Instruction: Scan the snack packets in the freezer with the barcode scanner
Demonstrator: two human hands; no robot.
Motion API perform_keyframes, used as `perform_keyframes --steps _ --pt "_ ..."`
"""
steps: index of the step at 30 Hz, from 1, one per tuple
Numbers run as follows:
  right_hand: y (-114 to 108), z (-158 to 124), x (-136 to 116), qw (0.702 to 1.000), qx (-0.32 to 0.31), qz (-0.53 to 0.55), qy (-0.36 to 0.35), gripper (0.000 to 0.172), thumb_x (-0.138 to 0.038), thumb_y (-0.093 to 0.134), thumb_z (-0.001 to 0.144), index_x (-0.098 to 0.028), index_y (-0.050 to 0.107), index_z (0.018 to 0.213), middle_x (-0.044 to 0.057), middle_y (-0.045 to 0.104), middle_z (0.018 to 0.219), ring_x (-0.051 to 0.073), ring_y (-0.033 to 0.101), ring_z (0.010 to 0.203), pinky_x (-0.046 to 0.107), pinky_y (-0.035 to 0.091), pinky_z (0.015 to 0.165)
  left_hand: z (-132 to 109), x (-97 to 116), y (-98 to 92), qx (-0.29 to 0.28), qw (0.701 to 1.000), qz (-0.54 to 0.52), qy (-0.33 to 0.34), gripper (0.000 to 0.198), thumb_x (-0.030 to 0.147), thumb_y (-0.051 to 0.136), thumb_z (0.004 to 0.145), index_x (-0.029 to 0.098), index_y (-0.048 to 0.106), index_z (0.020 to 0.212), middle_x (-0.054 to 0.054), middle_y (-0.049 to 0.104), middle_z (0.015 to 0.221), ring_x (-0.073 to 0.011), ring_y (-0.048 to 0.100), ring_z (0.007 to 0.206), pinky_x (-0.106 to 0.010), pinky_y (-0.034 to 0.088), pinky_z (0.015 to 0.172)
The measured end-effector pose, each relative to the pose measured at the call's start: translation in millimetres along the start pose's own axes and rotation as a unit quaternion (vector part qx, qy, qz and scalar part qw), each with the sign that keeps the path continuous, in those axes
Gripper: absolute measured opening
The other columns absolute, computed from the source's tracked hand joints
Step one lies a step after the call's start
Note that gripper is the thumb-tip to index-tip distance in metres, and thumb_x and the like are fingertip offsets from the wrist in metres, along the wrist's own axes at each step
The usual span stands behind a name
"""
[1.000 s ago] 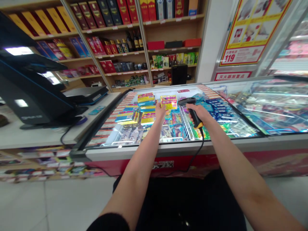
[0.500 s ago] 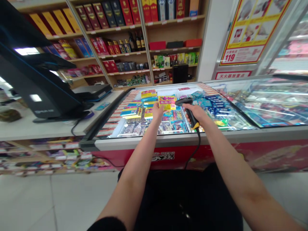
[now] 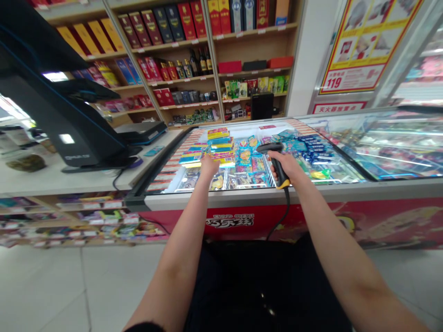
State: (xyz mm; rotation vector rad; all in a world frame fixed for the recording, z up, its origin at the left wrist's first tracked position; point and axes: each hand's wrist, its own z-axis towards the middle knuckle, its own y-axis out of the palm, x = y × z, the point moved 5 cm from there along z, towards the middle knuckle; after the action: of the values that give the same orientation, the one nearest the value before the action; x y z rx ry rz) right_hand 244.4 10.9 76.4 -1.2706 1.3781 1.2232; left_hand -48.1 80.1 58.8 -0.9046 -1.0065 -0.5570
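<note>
My right hand (image 3: 285, 167) is wrapped around the handle of a black and yellow corded barcode scanner (image 3: 273, 150), whose head points left above the chest freezer. On the left, my left hand (image 3: 209, 167) is closed at the left end of a yellow and pink packet (image 3: 224, 159), among the stacked packets; its fingertips are partly hidden. Blue and yellow packets (image 3: 191, 157) lie just to its left. Further back is another yellow packet (image 3: 217, 133). Between my hands, blue packets (image 3: 245, 154) lie in the freezer.
The chest freezer (image 3: 180, 202) spans the front, its rim before me. At left, a black checkout machine (image 3: 86, 154) stands on a white counter (image 3: 20, 184). The scanner's cord (image 3: 286, 210) hangs over the freezer's front. Behind are shelves (image 3: 256, 37) of boxes and bottles.
My left hand has moved left and down to the stacked packets, away from the scanner. The yellow packet no longer stands before the scanner head. My right hand keeps its grip on the scanner.
</note>
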Motion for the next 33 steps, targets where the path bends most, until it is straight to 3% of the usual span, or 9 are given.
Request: perform_keyframes --steps 4,7,9,12,16,20,25,29,33 --pt "-9.1 -2.1 7.6 1.000 0.007 -0.006 0.009 0.022 -0.038 0.063 0.088 -0.018 0.057 0.082 -0.001 0.057 0.046 0.013 0.051 0.033 0.022 0.043 0.031 -11.6 10.6 3.9 -0.021 0.968 0.242 0.065 0.048 0.032 0.073 0.075 0.009 0.060 0.115 -0.030 0.041 0.147 -0.0457 0.033 0.141 -0.057 0.029 0.113" --pt "-20.6 -1.0 15.0 1.000 0.015 -0.008 0.010 0.024 -0.040 0.067 0.085 -0.018 0.058 0.083 -0.001 0.058 0.047 0.014 0.051 0.033 0.023 0.043 0.031 -25.4 34.1 10.6 0.018 0.951 0.278 0.138 0.054 0.037 0.068 0.081 0.013 0.054 0.127 -0.026 0.034 0.155 -0.0451 0.025 0.145 -0.060 0.022 0.114" --pt "-29.4 -0.2 20.0 1.000 0.022 -0.007 0.014 0.027 -0.042 0.069 0.084 -0.018 0.057 0.084 -0.001 0.057 0.047 0.014 0.052 0.034 0.023 0.043 0.031 -30.5 57.4 25.8 0.022 0.946 0.258 0.197 0.055 0.037 0.065 0.083 0.017 0.050 0.132 -0.022 0.034 0.156 -0.0423 0.025 0.145 -0.057 0.022 0.115" --pt "-45.8 -0.1 26.7 0.999 0.043 -0.005 0.019 0.028 -0.043 0.070 0.081 -0.019 0.059 0.085 -0.001 0.058 0.049 0.014 0.052 0.034 0.023 0.043 0.031 -25.0 93.7 71.0 -0.046 0.940 0.209 0.265 0.048 0.037 0.064 0.085 0.019 0.054 0.128 -0.020 0.046 0.147 -0.0382 0.037 0.139 -0.049 0.026 0.115" --pt "-72.5 -1.3 37.1 0.997 0.070 0.020 0.030 0.027 -0.044 0.070 0.080 -0.019 0.060 0.078 0.001 0.059 0.050 0.014 0.051 0.034 0.023 0.043 0.031 1.8 131.1 154.7 -0.150 0.934 0.148 0.287 0.033 0.034 0.072 0.078 0.018 0.064 0.106 -0.018 0.058 0.127 -0.0349 0.051 0.126 -0.043 0.032 0.112" --pt "-94.5 -2.0 46.1 0.996 0.070 0.036 0.034 0.035 -0.047 0.069 0.080 -0.020 0.055 0.061 0.001 0.053 0.043 0.013 0.049 0.033 0.024 0.043 0.032 30.5 156.5 239.8 -0.195 0.947 0.057 0.249 0.027 0.027 0.082 0.065 0.019 0.064 0.083 -0.016 0.066 0.113 -0.0350 0.056 0.120 -0.042 0.035 0.110" --pt "-102.8 -2.2 50.7 0.995 0.069 0.055 0.035 0.039 -0.054 0.070 0.076 -0.022 0.055 0.060 0.001 0.054 0.044 0.013 0.050 0.034 0.026 0.045 0.034 43.8 169.4 328.8 -0.248 0.946 0.054 0.202 0.030 0.031 0.084 0.062 0.017 0.065 0.081 -0.019 0.066 0.119 -0.0393 0.049 0.131 -0.050 0.028 0.113" --pt "-103.3 -2.3 50.9 0.990 0.085 0.107 0.022 0.034 -0.051 0.077 0.068 -0.023 0.062 0.082 0.001 0.062 0.056 0.013 0.051 0.037 0.027 0.045 0.034 47.6 158.3 365.6 -0.321 0.922 0.082 0.203 0.033 0.039 0.084 0.061 0.022 0.068 0.085 -0.014 0.071 0.115 -0.0360 0.057 0.124 -0.048 0.035 0.109" --pt "-108.2 1.3 49.4 0.984 0.122 0.129 0.029 0.038 -0.046 0.077 0.069 -0.021 0.063 0.093 0.008 0.071 0.077 0.015 0.058 0.042 0.026 0.045 0.032 51.1 147.5 359.9 -0.338 0.897 0.084 0.272 0.035 0.046 0.078 0.065 0.027 0.072 0.093 -0.006 0.075 0.110 -0.0294 0.067 0.110 -0.039 0.045 0.101"
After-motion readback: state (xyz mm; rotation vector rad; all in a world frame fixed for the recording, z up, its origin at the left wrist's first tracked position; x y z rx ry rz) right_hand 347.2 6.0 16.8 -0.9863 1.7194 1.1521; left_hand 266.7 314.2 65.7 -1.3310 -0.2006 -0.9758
